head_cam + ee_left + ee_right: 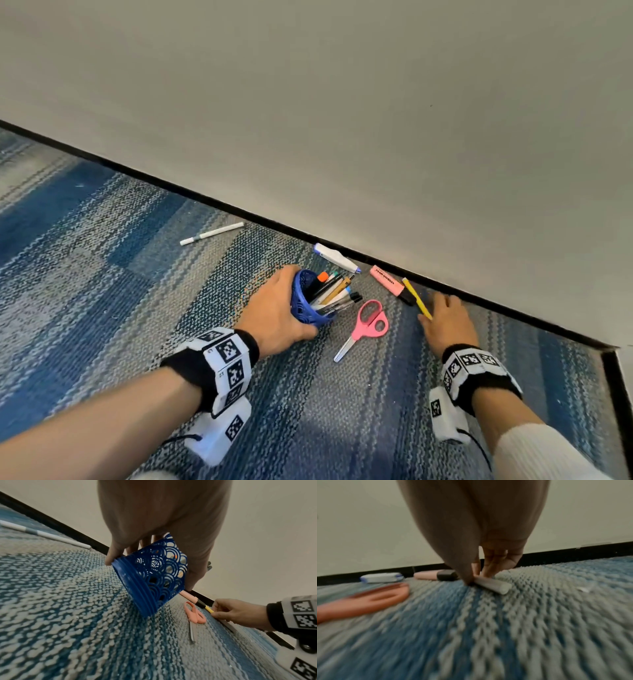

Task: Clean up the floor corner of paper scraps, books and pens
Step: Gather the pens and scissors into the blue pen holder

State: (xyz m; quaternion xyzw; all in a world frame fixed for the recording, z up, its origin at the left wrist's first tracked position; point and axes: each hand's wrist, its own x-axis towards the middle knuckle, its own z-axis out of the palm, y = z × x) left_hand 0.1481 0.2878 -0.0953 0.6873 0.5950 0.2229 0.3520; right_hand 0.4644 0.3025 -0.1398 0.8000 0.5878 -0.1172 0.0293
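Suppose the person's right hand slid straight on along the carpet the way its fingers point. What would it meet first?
The right hand, already on the yellow pen, points toward the wall. Past the pen, the black baseboard looks first in line, though depth is unclear.

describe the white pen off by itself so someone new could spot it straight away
Follow the black baseboard along the wall to the left of the blue cup that the left hand holds. The white pen lies alone on the carpet there, apart from the cluster by the cup. It is long, thin and all white, unlike the stubby white-and-blue marker.
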